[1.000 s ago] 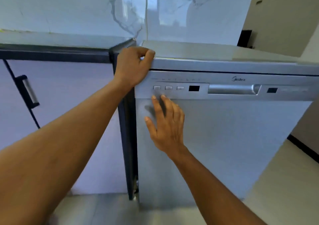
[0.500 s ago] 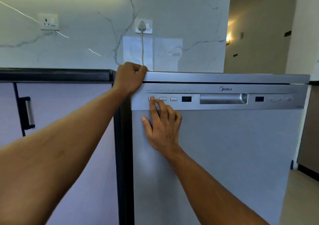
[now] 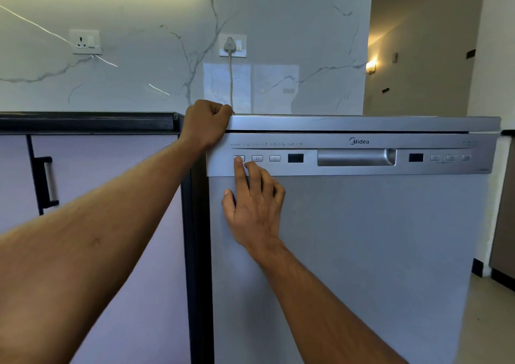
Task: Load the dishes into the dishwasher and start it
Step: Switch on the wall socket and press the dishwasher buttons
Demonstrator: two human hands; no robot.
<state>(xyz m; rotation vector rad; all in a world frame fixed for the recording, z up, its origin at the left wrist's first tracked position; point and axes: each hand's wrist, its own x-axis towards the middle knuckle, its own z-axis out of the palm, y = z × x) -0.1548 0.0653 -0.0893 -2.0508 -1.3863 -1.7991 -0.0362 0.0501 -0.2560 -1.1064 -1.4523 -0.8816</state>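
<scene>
Cupboard with a black handle (image 3: 46, 181) on the far left. The left hand (image 3: 206, 123) is clamped over the top-left corner of the dishwasher (image 3: 362, 238), which stands door closed beside the cupboard. The right hand (image 3: 255, 207) has its index finger straight out, pressing the leftmost button (image 3: 242, 156), other fingers loosely bent. Next button (image 3: 257, 158) says "P", and the logo (image 3: 359, 141) reads "Midea".

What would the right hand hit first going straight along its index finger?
The leftmost small rectangular button of the silver dishwasher; the right hand seems to touch it with its index fingertip, though depth is unclear.
</scene>
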